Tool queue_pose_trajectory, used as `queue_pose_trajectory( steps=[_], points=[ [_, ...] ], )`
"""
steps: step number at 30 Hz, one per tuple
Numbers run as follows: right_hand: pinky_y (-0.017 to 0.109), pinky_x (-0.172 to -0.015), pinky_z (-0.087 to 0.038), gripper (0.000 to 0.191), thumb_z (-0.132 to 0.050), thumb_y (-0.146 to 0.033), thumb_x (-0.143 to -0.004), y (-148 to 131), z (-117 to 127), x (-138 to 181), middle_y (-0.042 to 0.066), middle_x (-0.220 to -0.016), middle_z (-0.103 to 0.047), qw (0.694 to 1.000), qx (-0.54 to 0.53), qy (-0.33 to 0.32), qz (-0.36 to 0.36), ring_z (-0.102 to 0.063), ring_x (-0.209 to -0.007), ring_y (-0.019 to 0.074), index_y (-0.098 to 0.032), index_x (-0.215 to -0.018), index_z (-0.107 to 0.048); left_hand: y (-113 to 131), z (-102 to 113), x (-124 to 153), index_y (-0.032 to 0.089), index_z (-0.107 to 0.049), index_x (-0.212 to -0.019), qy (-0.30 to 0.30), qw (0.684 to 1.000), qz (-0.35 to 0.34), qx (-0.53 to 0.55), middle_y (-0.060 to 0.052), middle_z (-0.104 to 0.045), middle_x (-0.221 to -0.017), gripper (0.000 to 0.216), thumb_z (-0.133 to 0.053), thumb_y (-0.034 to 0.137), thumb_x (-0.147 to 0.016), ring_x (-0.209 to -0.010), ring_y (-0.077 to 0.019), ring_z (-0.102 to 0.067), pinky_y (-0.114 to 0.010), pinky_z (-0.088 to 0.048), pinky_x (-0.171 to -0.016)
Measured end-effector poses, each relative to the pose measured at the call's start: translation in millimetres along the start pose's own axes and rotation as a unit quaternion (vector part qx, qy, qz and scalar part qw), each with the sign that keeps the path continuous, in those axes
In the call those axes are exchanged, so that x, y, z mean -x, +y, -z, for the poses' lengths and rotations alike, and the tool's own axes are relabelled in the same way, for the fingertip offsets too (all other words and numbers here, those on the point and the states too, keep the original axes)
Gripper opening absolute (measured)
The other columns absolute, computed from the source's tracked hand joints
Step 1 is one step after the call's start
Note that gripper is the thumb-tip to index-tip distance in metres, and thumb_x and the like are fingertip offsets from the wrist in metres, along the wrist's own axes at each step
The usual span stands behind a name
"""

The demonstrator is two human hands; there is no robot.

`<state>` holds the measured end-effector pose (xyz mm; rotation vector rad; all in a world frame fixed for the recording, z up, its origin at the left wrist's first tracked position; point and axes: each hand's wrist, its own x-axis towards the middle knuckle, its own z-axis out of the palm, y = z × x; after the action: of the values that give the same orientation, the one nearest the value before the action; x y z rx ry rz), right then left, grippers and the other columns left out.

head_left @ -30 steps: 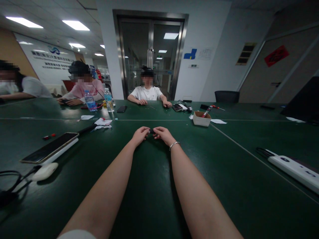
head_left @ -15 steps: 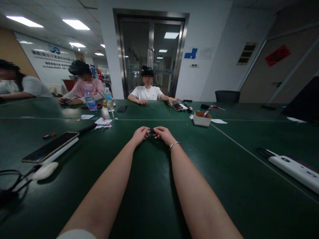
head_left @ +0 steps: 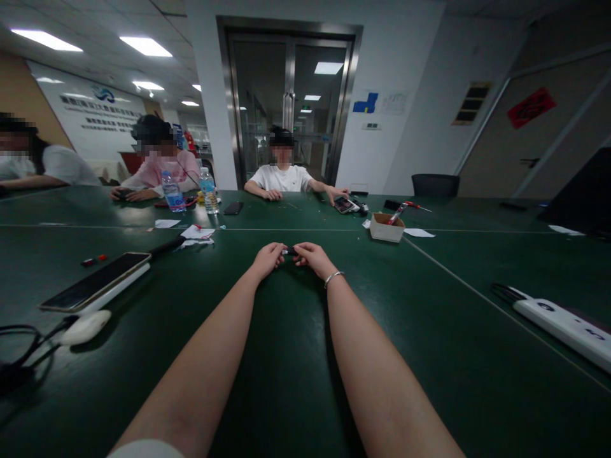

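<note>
A small dark object with a silvery end spans the gap between my two hands, over the green table; it is too small to name. On its silvery end, the fingertips of my left hand are pinched. My right hand, with a silver bangle at its wrist, is closed on the dark end. The fingers cover much of the object.
To the left lie a phone on a white block, a white mouse-like piece and cables. Farther off stand bottles and a small box. A power strip lies right. Several people sit around the table.
My hands and the small object look almost unmoved. Across the table, the co-worker's hand has shifted slightly right, along with the phone-like device beneath it.
</note>
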<state>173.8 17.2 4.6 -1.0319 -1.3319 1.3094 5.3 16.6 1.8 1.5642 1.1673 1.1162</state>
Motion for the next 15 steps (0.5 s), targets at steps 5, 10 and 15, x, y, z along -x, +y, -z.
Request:
queue_pose_trajectory(
  steps=[5, 10, 15],
  points=[
    [0.013, -0.042, -0.047, 0.01, -0.062, -0.018, -0.079, -2.4, -1.3, 1.6, 0.0, -0.056, -0.063, 1.0, -0.002, -0.001, 0.002, -0.056, -0.042, 0.0055, -0.011, -0.086, -0.061, 3.3, -1.4, 1.1, 0.014, -0.06, -0.091, 0.001, 1.0, 0.005, -0.005, 0.001, -0.051, -0.059, 0.025, -0.049, 0.034, -0.08, -0.05, -0.0077, -0.045, -0.018, -0.035, -0.045],
    [0.013, -0.042, -0.046, 0.009, -0.061, -0.018, -0.08, -2.8, -1.3, 2.0, 0.0, -0.056, -0.063, 1.0, -0.002, 0.001, 0.002, -0.055, -0.04, 0.0052, -0.011, -0.086, -0.06, 7.7, -2.8, 3.3, 0.014, -0.06, -0.089, 0.013, 1.0, 0.014, 0.013, 0.0, -0.053, -0.062, 0.024, -0.049, 0.033, -0.08, -0.051, -0.0081, -0.046, -0.018, -0.035, -0.046],
    [0.013, -0.042, -0.046, 0.01, -0.062, -0.019, -0.08, -0.9, -0.5, 0.9, 0.0, -0.056, -0.063, 1.0, -0.001, 0.0, 0.004, -0.055, -0.041, 0.005, -0.011, -0.086, -0.061, 5.3, -2.0, 2.0, 0.015, -0.061, -0.09, 0.013, 1.0, 0.013, 0.024, -0.001, -0.056, -0.066, 0.023, -0.053, 0.031, -0.076, -0.055, -0.0092, -0.049, -0.019, -0.036, -0.047]
  ],
)
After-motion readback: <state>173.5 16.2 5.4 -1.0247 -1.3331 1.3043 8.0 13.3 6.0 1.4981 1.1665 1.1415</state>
